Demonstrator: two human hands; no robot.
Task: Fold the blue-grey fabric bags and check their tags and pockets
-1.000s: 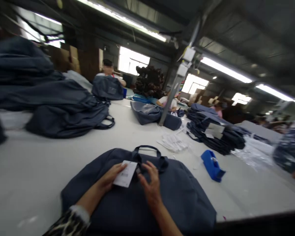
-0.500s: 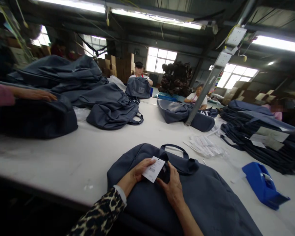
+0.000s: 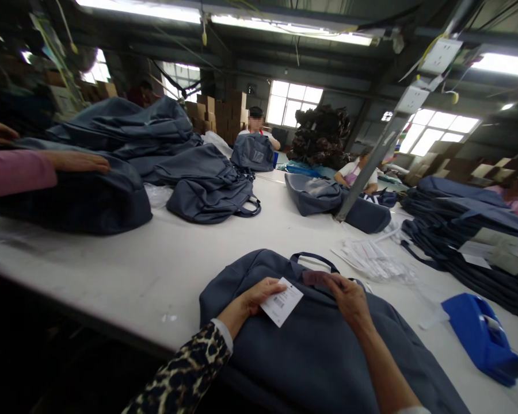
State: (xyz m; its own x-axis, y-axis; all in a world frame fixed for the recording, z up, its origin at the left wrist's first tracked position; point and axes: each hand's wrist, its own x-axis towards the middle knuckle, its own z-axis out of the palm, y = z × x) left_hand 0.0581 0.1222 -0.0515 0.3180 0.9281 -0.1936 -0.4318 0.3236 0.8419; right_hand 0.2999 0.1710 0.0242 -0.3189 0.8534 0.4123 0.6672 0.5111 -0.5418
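A dark blue bag (image 3: 302,345) lies flat on the white table (image 3: 125,270) in front of me, its handle (image 3: 315,257) looped up at the far edge. My left hand (image 3: 259,296) pinches a white printed tag (image 3: 282,302) by its upper left edge, over the bag. To the right, my right hand (image 3: 347,296) is at the base of the handle, fingers bent and pressed together over the bag's upper part. What those fingers hold, if anything, is too blurred to tell.
Clear plastic bags (image 3: 371,259) and a blue tape dispenser (image 3: 486,339) lie at the right, before a stack of dark bags (image 3: 492,253). A metal post (image 3: 371,161) rises from the table. At left, a person's pink sleeve (image 3: 17,172) reaches over another bag (image 3: 99,201).
My right hand has moved away from the tag, right and up toward the handle. My left hand still holds the tag. The neighbour's second hand has come into view at far left.
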